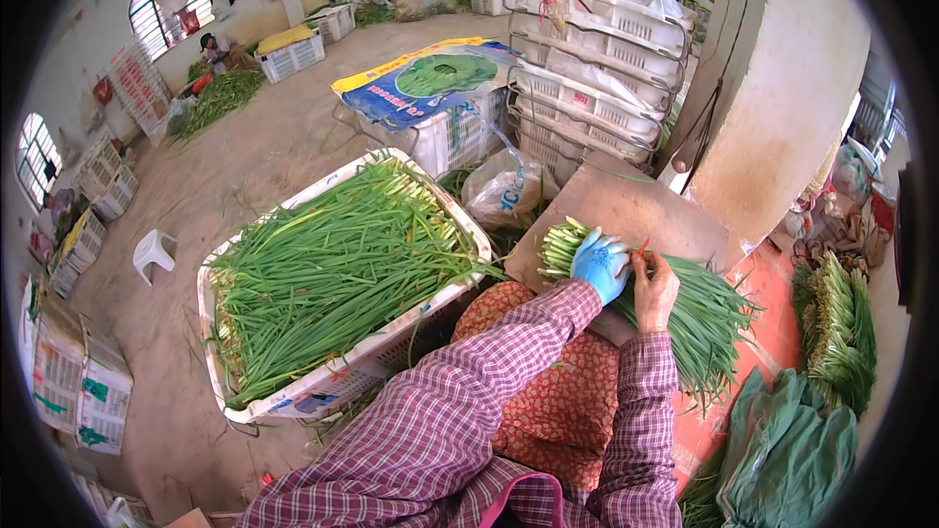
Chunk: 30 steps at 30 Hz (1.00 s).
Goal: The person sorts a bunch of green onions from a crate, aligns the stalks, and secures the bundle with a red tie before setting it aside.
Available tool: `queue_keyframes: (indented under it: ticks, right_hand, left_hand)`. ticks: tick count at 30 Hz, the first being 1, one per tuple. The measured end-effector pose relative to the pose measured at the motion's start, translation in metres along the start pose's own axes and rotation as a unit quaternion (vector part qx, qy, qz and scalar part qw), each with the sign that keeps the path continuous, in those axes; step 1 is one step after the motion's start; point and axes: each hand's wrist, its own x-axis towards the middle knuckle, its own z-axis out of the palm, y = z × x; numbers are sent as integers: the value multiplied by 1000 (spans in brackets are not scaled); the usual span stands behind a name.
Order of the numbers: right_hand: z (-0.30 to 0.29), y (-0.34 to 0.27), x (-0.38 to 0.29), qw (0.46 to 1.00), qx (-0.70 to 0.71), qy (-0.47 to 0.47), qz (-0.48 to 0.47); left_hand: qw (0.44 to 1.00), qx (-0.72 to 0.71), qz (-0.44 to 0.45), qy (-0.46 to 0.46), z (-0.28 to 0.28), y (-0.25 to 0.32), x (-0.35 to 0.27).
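Note:
A bundle of long green leafy stalks, resembling garlic chives, lies across a brown board, its pale cut ends to the left and its leaves spreading over the right edge. My left hand, in a light blue glove, presses around the bundle near the pale ends. Close beside it, my bare right hand pinches a thin red strip between thumb and fingers above the stalks. Part of the strip is hidden by my fingers. To the left, a white plastic crate is heaped with the same greens.
Stacked white crates stand behind the board, beside a thick pillar. A clear plastic bag sits between crate and board. On the right lie more bundles and a green sack. A white stool stands left; people sit farther off.

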Motion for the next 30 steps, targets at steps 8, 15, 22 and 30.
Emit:
queue_keyframes:
  ticks: [8,15,22,30]
  right_hand:
    - [15,-3,-2,982,166,47,75]
    - [7,-29,-5,850,502,33,158]
    - [-82,-80,-5,711,699,-64,43]
    - [-122,-107,-43,784,548,-290,26]
  left_hand:
    - [996,53,-24,74,-50,7,-9]
    - [872,-411,-222,147,-144,-46,-108]
    - [289,-881,-269,-260,-92,-4,-118]
    - [85,-995,-52,13,-16,41,-49]
